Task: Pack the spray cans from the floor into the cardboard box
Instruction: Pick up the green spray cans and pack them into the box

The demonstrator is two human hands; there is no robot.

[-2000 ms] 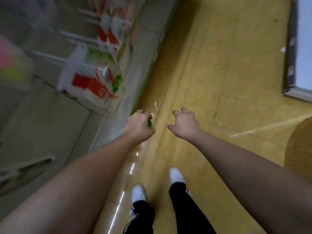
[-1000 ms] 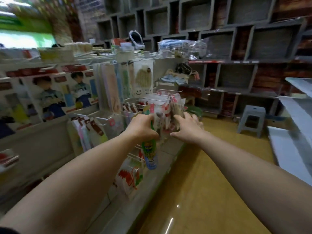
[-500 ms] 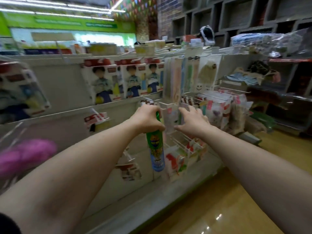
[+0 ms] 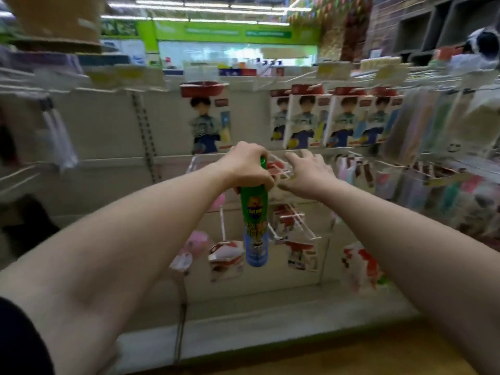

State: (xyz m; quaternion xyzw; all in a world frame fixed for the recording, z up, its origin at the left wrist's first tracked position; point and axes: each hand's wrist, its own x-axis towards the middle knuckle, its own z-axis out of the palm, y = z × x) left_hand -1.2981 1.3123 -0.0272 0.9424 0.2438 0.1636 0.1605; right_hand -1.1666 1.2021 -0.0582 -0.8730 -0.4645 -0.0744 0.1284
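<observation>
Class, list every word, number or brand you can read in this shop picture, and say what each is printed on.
Spray can in the left hand: label print too blurred to read.
Green signs at the back: white lettering unreadable.
Hanging boxes: red labels too small.
Nothing can be quoted.

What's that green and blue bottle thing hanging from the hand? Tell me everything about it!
It is a tall, slim spray can, seemingly metal. The upper part is green, the lower part blue, with a yellow and orange label too blurred to read. A green cap peeks out at the top. The left hand grips it round the top, so it hangs upright in the air in front of the shop shelves. Nothing else touches it.
</observation>
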